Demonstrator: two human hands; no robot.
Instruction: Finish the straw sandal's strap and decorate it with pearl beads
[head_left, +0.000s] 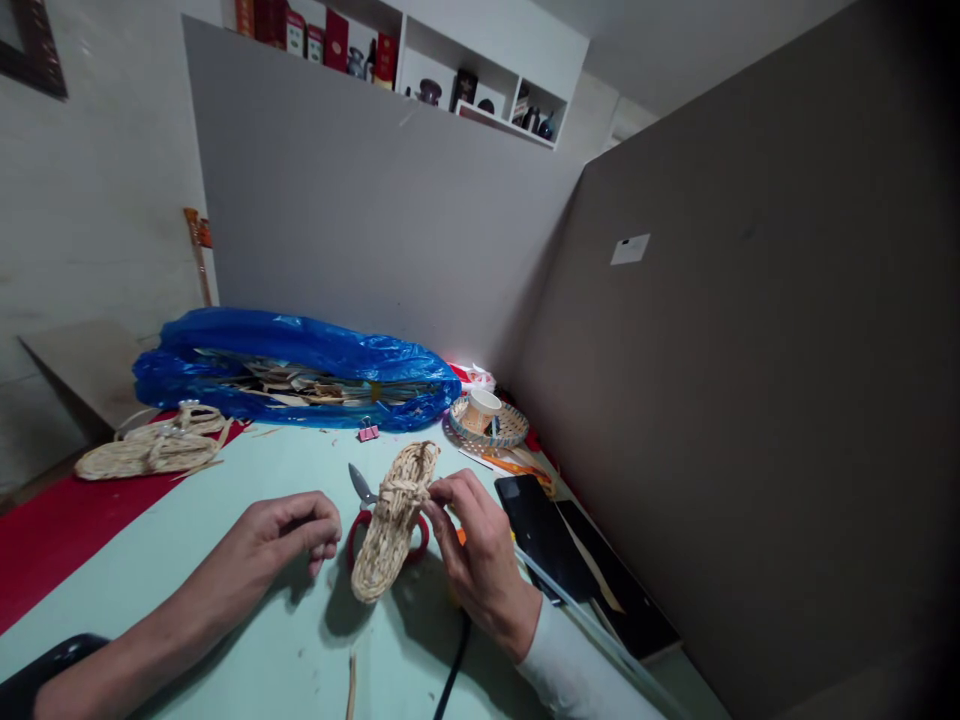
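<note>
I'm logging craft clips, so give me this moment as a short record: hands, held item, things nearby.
left hand: curled on the table, nothing seen in it
right hand: pinches the sandal at its strap
sandal: woven straw, lying over the scissors
behind: blue bag, clip, basket holding a cup
far left: more sandals
right: phone

Tan woven straw sandal (pixel 394 520) on pale green tabletop (pixel 300 640); behind it, red-handled scissors (pixel 365 520) (blades grey), blue plastic bag (pixel 292 365).
</note>
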